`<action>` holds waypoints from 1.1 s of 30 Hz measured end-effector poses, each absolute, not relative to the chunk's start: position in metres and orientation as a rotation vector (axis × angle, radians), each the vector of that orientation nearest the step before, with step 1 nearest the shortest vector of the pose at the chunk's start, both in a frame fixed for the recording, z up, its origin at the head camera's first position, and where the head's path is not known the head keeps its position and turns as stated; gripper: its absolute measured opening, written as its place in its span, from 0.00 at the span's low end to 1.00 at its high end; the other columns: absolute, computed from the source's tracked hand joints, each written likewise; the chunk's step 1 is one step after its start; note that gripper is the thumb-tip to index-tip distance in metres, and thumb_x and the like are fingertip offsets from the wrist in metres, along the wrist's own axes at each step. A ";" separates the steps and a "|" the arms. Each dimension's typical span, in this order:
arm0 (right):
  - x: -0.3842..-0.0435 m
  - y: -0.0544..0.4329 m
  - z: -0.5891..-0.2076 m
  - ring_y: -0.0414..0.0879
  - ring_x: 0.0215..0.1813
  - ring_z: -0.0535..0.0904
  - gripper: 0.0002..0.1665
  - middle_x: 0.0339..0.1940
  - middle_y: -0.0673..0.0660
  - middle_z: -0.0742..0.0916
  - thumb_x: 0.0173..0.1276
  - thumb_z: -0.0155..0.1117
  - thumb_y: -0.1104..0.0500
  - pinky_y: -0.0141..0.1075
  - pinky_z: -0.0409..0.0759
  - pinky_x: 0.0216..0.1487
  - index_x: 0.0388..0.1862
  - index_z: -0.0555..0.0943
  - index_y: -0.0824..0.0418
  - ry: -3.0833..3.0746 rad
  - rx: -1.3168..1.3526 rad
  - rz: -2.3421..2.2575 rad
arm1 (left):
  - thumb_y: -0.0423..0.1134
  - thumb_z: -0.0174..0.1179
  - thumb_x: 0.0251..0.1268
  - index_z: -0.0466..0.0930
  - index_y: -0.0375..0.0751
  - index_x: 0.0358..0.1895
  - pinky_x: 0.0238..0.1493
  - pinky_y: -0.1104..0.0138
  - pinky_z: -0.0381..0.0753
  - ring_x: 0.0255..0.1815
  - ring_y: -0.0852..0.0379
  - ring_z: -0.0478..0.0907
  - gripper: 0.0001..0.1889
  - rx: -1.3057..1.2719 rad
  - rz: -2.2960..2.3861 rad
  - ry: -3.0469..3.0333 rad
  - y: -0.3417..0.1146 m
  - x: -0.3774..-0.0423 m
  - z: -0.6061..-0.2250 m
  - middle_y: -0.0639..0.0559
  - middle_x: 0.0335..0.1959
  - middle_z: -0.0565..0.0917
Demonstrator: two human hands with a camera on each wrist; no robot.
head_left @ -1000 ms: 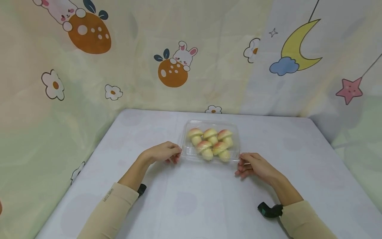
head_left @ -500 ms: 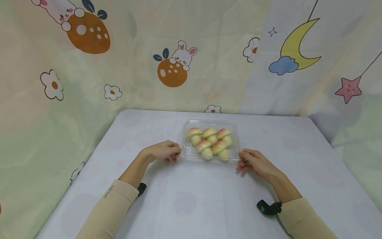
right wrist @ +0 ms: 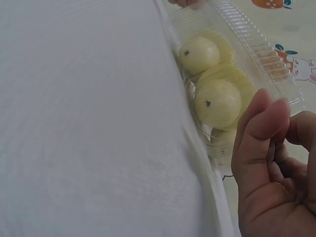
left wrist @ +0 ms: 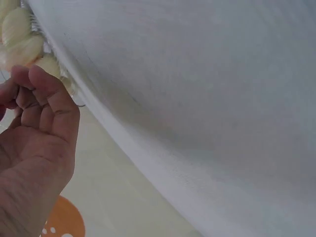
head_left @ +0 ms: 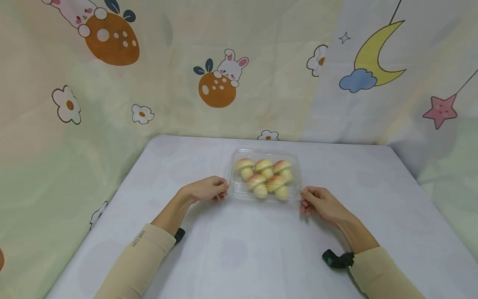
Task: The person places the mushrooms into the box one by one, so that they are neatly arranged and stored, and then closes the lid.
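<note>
A clear plastic lidded box (head_left: 263, 153) stands on the white-covered table, holding several mushroom-shaped pieces (head_left: 264, 168), pale yellow with reddish caps. At its front left corner my left hand (head_left: 209, 189) pinches the rim between thumb and fingers. My right hand (head_left: 322, 203) does the same at the front right corner. In the right wrist view, thumb and forefinger meet beside the ridged box edge (right wrist: 269, 64), and round pale stems face the camera. The left wrist view has the curled fingers (left wrist: 52, 106) overlapping the box's contents; the pinch itself is mostly hidden there.
The table (head_left: 231, 249) ends at a back edge just behind the box. A patterned cloth (head_left: 276, 91) with rabbits, flowers and a moon hangs behind and at the sides. Black wrist cameras (head_left: 337, 260) jut from beneath both beige sleeves (head_left: 136, 263).
My right hand's lower fingers have drawn in closer beneath the hand, and its thumb and forefinger have risen slightly at the corner. The left hand and box look nearly unmoved.
</note>
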State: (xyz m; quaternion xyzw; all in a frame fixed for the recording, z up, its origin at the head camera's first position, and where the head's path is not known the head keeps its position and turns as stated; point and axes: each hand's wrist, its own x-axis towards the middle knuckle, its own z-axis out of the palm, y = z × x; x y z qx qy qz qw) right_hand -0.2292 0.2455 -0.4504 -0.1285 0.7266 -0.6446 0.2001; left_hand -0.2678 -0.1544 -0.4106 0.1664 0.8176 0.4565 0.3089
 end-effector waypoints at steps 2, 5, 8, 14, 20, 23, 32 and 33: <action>-0.229 0.246 -0.452 0.42 0.33 0.82 0.22 0.31 0.54 0.79 0.85 0.50 0.52 0.32 0.82 0.33 0.37 0.72 0.70 2.042 -0.378 -1.793 | 0.40 0.44 0.84 0.73 0.37 0.35 0.44 0.62 0.77 0.38 0.53 0.75 0.15 0.446 1.215 2.167 -0.153 -0.267 -0.411 0.48 0.32 0.76; -0.229 0.247 -0.453 0.43 0.34 0.81 0.22 0.31 0.55 0.78 0.85 0.49 0.53 0.33 0.82 0.34 0.38 0.72 0.72 2.066 -0.385 -1.774 | 0.39 0.44 0.84 0.73 0.37 0.35 0.45 0.61 0.77 0.37 0.53 0.74 0.15 0.440 1.210 2.174 -0.152 -0.266 -0.411 0.48 0.32 0.76; -0.228 0.249 -0.452 0.43 0.34 0.81 0.23 0.32 0.56 0.78 0.85 0.49 0.52 0.34 0.83 0.34 0.40 0.72 0.74 2.109 -0.357 -1.753 | 0.40 0.45 0.84 0.73 0.38 0.35 0.45 0.61 0.79 0.37 0.54 0.75 0.15 0.428 1.201 2.178 -0.149 -0.265 -0.411 0.49 0.31 0.76; -0.229 0.253 -0.448 0.45 0.32 0.81 0.26 0.31 0.56 0.77 0.85 0.49 0.52 0.35 0.83 0.32 0.42 0.72 0.78 2.193 -0.293 -1.734 | 0.44 0.47 0.83 0.76 0.33 0.36 0.44 0.61 0.80 0.37 0.53 0.76 0.18 0.412 1.148 2.210 -0.148 -0.269 -0.409 0.48 0.31 0.76; -0.233 0.260 -0.444 0.48 0.34 0.80 0.26 0.33 0.59 0.79 0.84 0.52 0.50 0.40 0.84 0.36 0.45 0.73 0.77 2.204 -0.311 -1.653 | 0.45 0.52 0.81 0.80 0.32 0.49 0.45 0.61 0.81 0.39 0.50 0.79 0.17 0.388 1.126 2.264 -0.158 -0.274 -0.404 0.45 0.35 0.80; -0.237 0.266 -0.439 0.52 0.36 0.80 0.26 0.37 0.62 0.79 0.84 0.52 0.47 0.43 0.85 0.40 0.49 0.73 0.74 2.215 -0.351 -1.574 | 0.46 0.53 0.80 0.80 0.33 0.51 0.45 0.61 0.81 0.40 0.50 0.80 0.17 0.372 1.118 2.302 -0.163 -0.276 -0.403 0.44 0.36 0.81; -0.244 0.271 -0.425 0.62 0.56 0.81 0.26 0.58 0.72 0.77 0.85 0.49 0.49 0.45 0.86 0.53 0.65 0.69 0.71 2.359 -0.425 -1.482 | 0.54 0.48 0.82 0.73 0.43 0.63 0.57 0.55 0.80 0.58 0.47 0.79 0.21 0.515 1.043 2.372 -0.169 -0.280 -0.408 0.43 0.57 0.81; -0.245 0.271 -0.422 0.63 0.57 0.81 0.27 0.61 0.71 0.77 0.85 0.49 0.48 0.46 0.86 0.53 0.66 0.69 0.70 2.409 -0.430 -1.457 | 0.55 0.47 0.82 0.72 0.43 0.64 0.60 0.53 0.79 0.61 0.47 0.78 0.22 0.542 1.029 2.389 -0.169 -0.281 -0.409 0.43 0.59 0.81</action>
